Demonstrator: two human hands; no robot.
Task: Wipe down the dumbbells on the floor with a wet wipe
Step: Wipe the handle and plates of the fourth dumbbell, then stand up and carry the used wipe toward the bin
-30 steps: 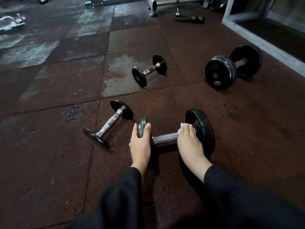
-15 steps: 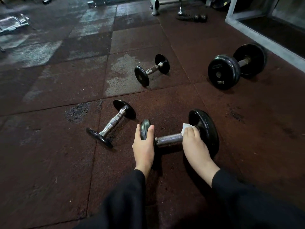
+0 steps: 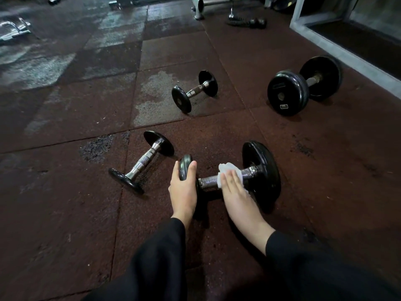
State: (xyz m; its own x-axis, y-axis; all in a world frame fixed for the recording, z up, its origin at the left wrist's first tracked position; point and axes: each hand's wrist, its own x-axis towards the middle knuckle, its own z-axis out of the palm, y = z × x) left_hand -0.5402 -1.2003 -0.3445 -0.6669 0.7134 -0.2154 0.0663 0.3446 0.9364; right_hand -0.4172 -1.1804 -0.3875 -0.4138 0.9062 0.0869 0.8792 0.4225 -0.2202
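A black-plated dumbbell [image 3: 261, 170] with a knurled steel handle lies on the rubber floor right before me. My left hand [image 3: 183, 187] grips its small left plate, thumb and fingers curled over the rim. My right hand [image 3: 235, 192] presses a white wet wipe [image 3: 227, 169] onto the middle of the handle, fingers curved over it. Three more dumbbells lie around: a slim one [image 3: 142, 160] to the left, a small one [image 3: 194, 91] farther back, and a heavy one [image 3: 303, 85] at the right.
The floor is dark rubber tiles [image 3: 65, 192] with pale damp patches at the back left. A grey frame edge [image 3: 347, 51] runs along the far right. Machine feet [image 3: 199, 7] and a rope handle [image 3: 249, 22] lie at the back.
My right hand has slid the wipe leftward along the handle, from beside the large right plate to the middle. My left hand stays on the left plate.
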